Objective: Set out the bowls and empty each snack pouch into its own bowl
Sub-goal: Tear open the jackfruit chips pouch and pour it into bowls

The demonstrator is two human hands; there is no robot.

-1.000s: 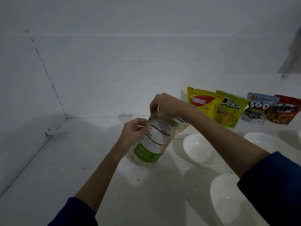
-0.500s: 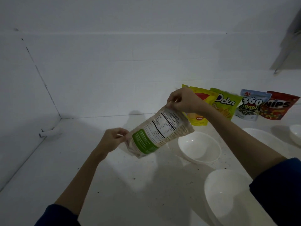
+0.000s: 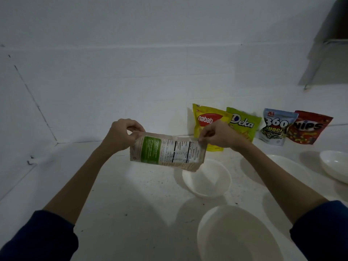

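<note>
A beige snack pouch (image 3: 167, 152) with a green panel and a nutrition label lies sideways in the air above the counter. My left hand (image 3: 122, 135) pinches its bottom end on the left. My right hand (image 3: 219, 135) pinches its top end on the right, just above and left of a small white bowl (image 3: 207, 180). A larger white bowl (image 3: 239, 236) sits nearer to me. Two more white bowls sit to the right, one (image 3: 290, 167) partly behind my right arm, one (image 3: 335, 166) at the frame's edge.
Four pouches lean against the tiled back wall: yellow Nabati (image 3: 207, 121), green Deka (image 3: 243, 125), blue-white 360 Kuaci (image 3: 275, 127), red Nips (image 3: 308, 128). The white speckled counter (image 3: 122, 204) meets a side wall on the left. A dark shelf (image 3: 337, 21) hangs top right.
The pouch went from standing on the counter to being lifted and tipped sideways. My left hand moved from its upper edge to its bottom end; my right hand carried the top end rightward over the small bowl.
</note>
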